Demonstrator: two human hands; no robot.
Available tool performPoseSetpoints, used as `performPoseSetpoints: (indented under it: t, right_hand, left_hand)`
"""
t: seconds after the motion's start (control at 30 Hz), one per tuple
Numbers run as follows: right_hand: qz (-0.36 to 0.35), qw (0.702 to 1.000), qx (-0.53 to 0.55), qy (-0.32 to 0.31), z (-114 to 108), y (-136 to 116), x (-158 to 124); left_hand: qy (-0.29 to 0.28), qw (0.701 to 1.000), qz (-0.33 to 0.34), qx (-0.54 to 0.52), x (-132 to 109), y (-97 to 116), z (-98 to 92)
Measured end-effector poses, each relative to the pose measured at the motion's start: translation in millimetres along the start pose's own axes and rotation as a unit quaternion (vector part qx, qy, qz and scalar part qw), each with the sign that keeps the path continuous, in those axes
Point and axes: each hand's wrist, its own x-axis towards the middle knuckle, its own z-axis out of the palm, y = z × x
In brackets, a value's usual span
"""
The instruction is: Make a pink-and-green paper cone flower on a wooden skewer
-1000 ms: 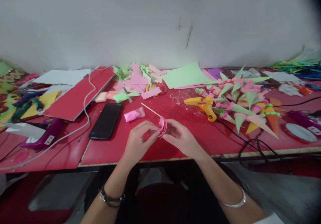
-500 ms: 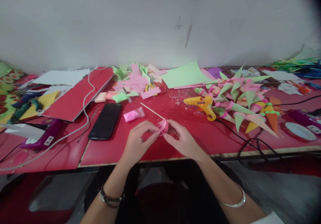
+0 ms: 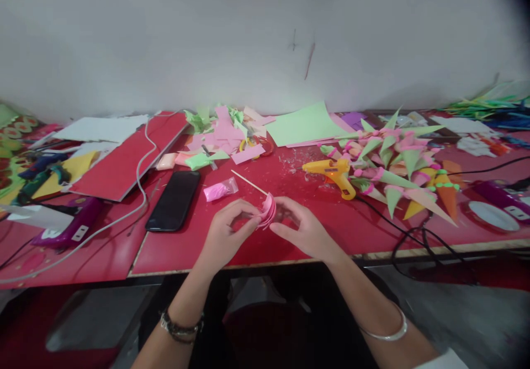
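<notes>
**Both hands pinch a pink paper coil on a stick**

We see the left hand (image 3: 226,236) and the right hand (image 3: 304,231) meet just above the near edge of the red surface (image 3: 331,231). Between them sits a pink paper coil (image 3: 268,210), wound around the near end of a thin wooden stick (image 3: 247,181) that slants away to the upper left. The left hand's thumb and forefinger are closed on the coil from the left. The right hand's fingers curl in and grip it from the right.

Just beyond the hands lies a small pink packet (image 3: 221,189), and to its left a black phone (image 3: 174,199) rests face up. A yellow glue gun (image 3: 333,171) lies to the right of the stick, beside a heap of green and pink paper cones (image 3: 397,165). Further back we make out a light green sheet (image 3: 306,123) and pink paper scraps (image 3: 226,132). A white cable (image 3: 143,184) runs across the left side, near a purple glue gun (image 3: 68,223).
</notes>
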Motion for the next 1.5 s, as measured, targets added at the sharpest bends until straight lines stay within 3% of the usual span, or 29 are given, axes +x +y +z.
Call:
performPoseSetpoints:
  t: [0.27,0.57,0.77,0.9,1.23,1.4,1.5]
  right_hand:
    - [0.001,0.999,-0.044,0.011,2.4,-0.2,-0.6]
    - [-0.030,0.988,-0.089,0.122,-7.5,2.2,2.6]
    - [-0.023,0.996,-0.077,0.036,-5.5,-0.9,0.9]
    - [-0.030,0.993,-0.106,0.038,-4.2,0.9,1.9]
    - [-0.014,0.978,-0.168,0.126,-14.9,5.1,4.0]
    - [-0.022,0.956,-0.237,0.171,-23.6,10.4,5.0]
    - [-0.015,0.936,-0.284,0.205,-29.0,16.2,5.4]
  left_hand:
    - [-0.008,1.000,-0.004,0.003,-1.4,-3.9,0.8]
    - [-0.029,0.999,-0.009,0.021,-0.4,0.1,-4.1]
    - [-0.021,0.999,-0.020,0.014,0.4,-0.4,-0.3]
    - [-0.025,0.999,-0.035,0.001,0.0,-0.7,0.4]
    - [-0.012,0.999,-0.042,0.004,1.7,-2.0,-8.3]
    - [0.026,0.996,-0.033,0.076,2.7,-5.2,-16.3]
    - [0.010,0.991,-0.016,0.135,3.2,-7.3,-18.2]
